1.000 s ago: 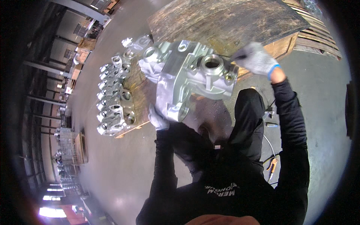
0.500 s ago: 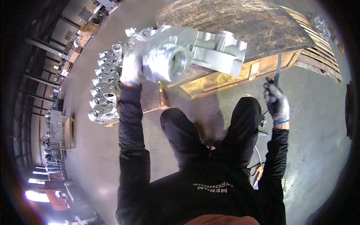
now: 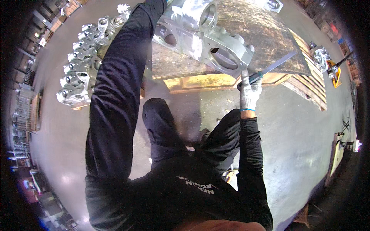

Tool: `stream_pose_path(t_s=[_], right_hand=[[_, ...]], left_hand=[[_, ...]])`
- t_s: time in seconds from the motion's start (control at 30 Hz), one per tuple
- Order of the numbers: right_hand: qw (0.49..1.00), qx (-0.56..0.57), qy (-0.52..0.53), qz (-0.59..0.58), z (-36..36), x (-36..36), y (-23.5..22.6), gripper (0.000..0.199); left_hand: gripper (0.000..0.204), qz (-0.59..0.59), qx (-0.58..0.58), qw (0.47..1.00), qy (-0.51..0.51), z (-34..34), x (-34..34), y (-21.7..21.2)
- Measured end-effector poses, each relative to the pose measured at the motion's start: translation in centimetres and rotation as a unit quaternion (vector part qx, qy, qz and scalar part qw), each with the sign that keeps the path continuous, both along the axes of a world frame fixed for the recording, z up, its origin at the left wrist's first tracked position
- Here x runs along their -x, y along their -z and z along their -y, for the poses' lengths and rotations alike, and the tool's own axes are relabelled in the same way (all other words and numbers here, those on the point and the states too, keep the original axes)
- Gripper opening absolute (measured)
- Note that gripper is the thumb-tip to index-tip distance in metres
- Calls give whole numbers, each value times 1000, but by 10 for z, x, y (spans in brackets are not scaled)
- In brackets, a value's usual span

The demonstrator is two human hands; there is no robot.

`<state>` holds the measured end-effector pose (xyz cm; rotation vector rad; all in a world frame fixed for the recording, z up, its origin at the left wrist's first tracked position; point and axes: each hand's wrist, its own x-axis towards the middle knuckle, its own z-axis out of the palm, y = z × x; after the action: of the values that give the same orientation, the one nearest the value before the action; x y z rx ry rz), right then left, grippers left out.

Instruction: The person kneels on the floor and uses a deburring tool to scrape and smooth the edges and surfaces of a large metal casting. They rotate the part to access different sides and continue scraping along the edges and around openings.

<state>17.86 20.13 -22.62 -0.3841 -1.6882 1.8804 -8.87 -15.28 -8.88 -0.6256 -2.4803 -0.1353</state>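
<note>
A big silver metal casting (image 3: 192,42) with wide round openings rests over the near left part of a worn wooden bench (image 3: 266,32), tilted down to the right. My right hand (image 3: 250,94), in a white glove, is wrapped round the dark green handle of a file (image 3: 278,63). The file's flat blade points away to the far right. My right thumb is up against the casting's lower right end, touching or nearly so. My left arm (image 3: 119,81) stretches far forward beside the casting, and its hand lies beyond the top edge of the view.
Several similar castings (image 3: 83,63) stand in rows at left. Another casting (image 3: 273,5) lies at the bench's far side. A slatted wooden pallet (image 3: 308,86) is right of the bench, with more metal parts (image 3: 320,57) and a yellow pallet jack (image 3: 336,79) beyond.
The casting has been turned and moved onto the bench, its openings now facing me. My left arm has reached farther forward. My right hand has brought the file left, up to the casting.
</note>
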Motion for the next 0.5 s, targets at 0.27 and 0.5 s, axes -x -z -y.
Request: stream_pose_path(t_s=[0.27,0.5], right_hand=[[997,-75,-13,-33,-40,71,19,29],[987,-159,-3,34,-102,161,19,51]], left_hand=[[38,70,-140,987,-34,52,3,11],[91,195,-440,875,-59,89,-52,94]])
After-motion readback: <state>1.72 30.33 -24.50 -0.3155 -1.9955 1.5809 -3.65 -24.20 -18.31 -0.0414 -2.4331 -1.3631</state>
